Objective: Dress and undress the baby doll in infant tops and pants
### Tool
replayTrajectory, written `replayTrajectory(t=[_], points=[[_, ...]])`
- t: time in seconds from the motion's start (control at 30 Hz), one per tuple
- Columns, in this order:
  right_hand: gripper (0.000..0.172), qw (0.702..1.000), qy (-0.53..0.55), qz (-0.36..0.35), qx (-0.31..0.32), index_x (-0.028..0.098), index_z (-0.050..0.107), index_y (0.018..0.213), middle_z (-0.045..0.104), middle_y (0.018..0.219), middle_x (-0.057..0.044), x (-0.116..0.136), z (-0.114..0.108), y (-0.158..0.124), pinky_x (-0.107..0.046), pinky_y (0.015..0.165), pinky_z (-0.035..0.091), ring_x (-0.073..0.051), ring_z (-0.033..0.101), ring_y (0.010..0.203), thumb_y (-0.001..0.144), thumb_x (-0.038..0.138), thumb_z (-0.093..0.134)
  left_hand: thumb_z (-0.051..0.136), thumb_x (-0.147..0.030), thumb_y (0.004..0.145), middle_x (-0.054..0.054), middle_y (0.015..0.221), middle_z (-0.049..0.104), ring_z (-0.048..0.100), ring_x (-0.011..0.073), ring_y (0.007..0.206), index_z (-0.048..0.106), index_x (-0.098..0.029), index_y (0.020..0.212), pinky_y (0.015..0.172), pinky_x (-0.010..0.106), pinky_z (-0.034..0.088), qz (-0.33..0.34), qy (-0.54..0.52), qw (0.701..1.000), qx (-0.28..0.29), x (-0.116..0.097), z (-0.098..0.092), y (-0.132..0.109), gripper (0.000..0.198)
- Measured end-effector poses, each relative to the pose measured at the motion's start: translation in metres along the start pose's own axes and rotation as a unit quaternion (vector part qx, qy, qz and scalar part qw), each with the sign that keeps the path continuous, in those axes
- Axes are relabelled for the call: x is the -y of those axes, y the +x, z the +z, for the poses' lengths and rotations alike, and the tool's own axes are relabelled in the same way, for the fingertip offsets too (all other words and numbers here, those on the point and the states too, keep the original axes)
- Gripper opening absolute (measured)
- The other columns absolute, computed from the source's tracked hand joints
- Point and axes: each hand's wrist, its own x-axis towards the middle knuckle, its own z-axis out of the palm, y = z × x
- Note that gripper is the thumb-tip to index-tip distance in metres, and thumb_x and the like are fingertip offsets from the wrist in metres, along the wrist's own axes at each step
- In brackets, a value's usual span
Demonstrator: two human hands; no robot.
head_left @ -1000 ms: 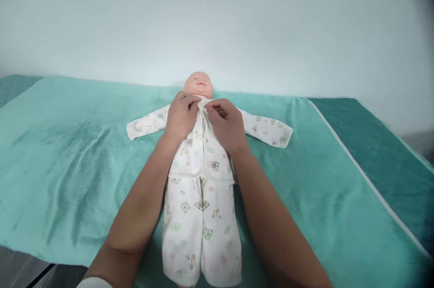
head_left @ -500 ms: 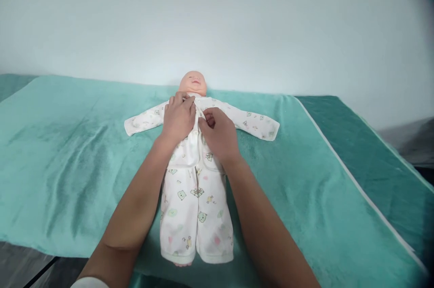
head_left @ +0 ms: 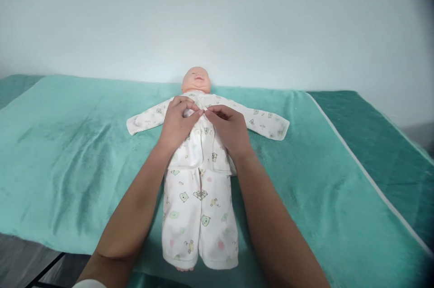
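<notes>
Doll (head_left: 200,188) on teal towel (head_left: 84,143) over bed (head_left: 389,143)

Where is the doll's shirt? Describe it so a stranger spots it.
A doll lies face up on the green blanket. The shirt covers its chest, under the left hand and right hand. Unlike the trousers below, it has sleeves spread sideways.

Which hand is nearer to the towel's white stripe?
Right. The right hand rests on the doll's shirt, on the side toward the white stripe; the left hand rests beside it, farther from the stripe.
</notes>
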Motion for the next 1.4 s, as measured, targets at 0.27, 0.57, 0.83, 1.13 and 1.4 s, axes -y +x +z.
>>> replayTrajectory(t=[0.27, 0.57, 0.83, 1.13, 1.4], points=[[0.018, 0.999, 0.036, -0.020, -0.011, 0.025, 0.080, 0.090, 0.077, 0.092, 0.000, -0.009, 0.003, 0.001, -0.038, 0.086, 0.055, -0.018, 0.068, 0.087, 0.081, 0.039, 0.075, 0.077, -0.026, 0.083, 0.005, 0.115, 0.067, 0.063, 0.0214, 0.115, 0.072, -0.022, 0.078, 0.107, 0.037, 0.046, -0.056, -0.079, 0.995, -0.004, -0.006, 0.002, 0.002, 0.009], [0.021, 0.999, 0.026, 0.011, 0.022, 0.024, 0.082, 0.090, 0.072, 0.083, 0.000, -0.001, -0.003, 0.002, -0.032, 0.071, 0.052, -0.014, 0.060, 0.074, 0.074, 0.038, 0.080, 0.073, -0.027, 0.088, 0.005, 0.118, 0.067, 0.062, 0.0216, 0.117, 0.069, -0.021, 0.080, 0.108, 0.038, 0.045, -0.043, -0.037, 0.998, 0.002, -0.004, 0.002, 0.002, 0.011], [0.023, 0.998, 0.018, 0.008, 0.062, 0.020, 0.077, 0.092, 0.069, 0.082, 0.000, 0.002, -0.004, 0.002, -0.028, 0.065, 0.047, -0.012, 0.056, 0.071, 0.072, 0.032, 0.081, 0.071, -0.029, 0.089, 0.006, 0.116, 0.067, 0.063, 0.0208, 0.113, 0.070, -0.020, 0.078, 0.105, 0.036, 0.046, -0.051, -0.049, 0.997, -0.003, -0.005, 0.004, 0.001, 0.015], [0.029, 0.997, -0.005, 0.007, 0.077, 0.020, 0.075, 0.100, 0.067, 0.083, 0.000, 0.005, -0.005, 0.002, -0.026, 0.063, 0.044, -0.010, 0.051, 0.069, 0.074, 0.030, 0.082, 0.067, -0.024, 0.089, 0.006, 0.126, 0.065, 0.060, 0.0227, 0.119, 0.073, -0.020, 0.077, 0.107, 0.039, 0.045, -0.075, -0.038, 0.996, 0.032, -0.015, -0.002, -0.003, 0.014], [0.031, 0.993, -0.031, -0.001, 0.118, 0.021, 0.076, 0.102, 0.068, 0.089, 0.000, 0.003, -0.012, 0.005, -0.027, 0.068, 0.045, -0.011, 0.054, 0.073, 0.074, 0.030, 0.083, 0.070, -0.021, 0.085, 0.006, 0.127, 0.066, 0.062, 0.0219, 0.121, 0.074, -0.020, 0.082, 0.106, 0.039, 0.046, -0.063, -0.048, 0.995, 0.060, -0.009, -0.012, -0.003, 0.005]])
